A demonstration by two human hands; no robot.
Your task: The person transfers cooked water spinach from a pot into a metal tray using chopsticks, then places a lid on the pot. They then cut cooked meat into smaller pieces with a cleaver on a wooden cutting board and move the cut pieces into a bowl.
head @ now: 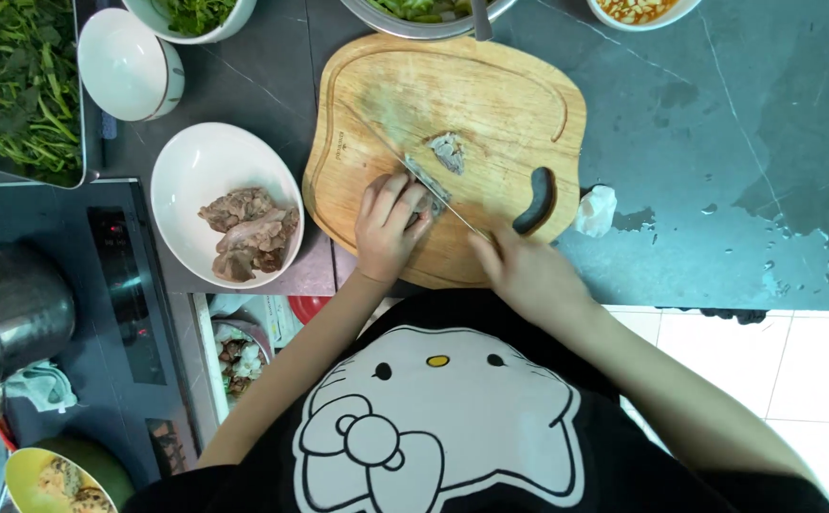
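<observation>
Left hand (391,223) pins a meat piece (414,201) under curled fingers on the wooden cutting board (490,85), right hand (524,271) gripping the knife (429,180), blade running diagonally up-left just beside those fingers; cut slice (449,152) beyond, white bowl of meat (191,157) left on the surface.

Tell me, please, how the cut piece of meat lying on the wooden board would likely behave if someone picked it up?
The cut piece of meat is thin and irregular, so it would probably flop rather than stay stiff. Its surface looks moist, so it may be slippery between fingers. It is small beside the cutting board, so likely light, and lying flat it should not roll.
</observation>
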